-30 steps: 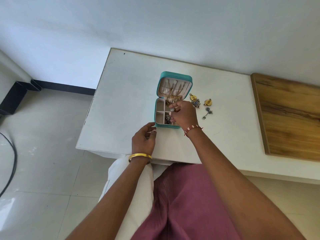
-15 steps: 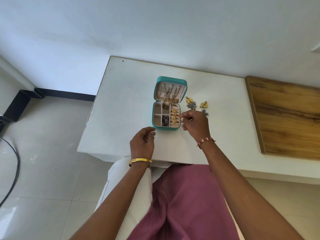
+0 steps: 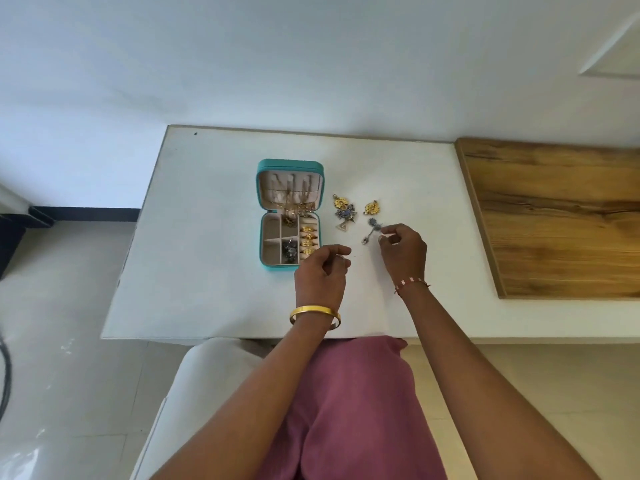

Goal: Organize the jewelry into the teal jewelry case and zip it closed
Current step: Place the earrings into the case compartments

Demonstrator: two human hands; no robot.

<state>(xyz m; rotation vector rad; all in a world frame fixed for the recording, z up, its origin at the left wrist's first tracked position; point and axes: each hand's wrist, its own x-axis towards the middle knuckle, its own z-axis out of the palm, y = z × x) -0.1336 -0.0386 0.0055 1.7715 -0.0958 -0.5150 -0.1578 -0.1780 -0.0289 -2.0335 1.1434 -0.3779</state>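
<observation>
While case [image 3: 266, 188] lies open, right hand [image 3: 403, 252] pinches silver earring [image 3: 372, 230], left hand [image 3: 320, 275] loosely curled, holding nothing.

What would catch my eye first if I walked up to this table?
The open teal jewelry case at the middle of the white table, gold rings lined up along its right side. To its right, loose gold and silver earrings lie where the right hand reaches.
</observation>
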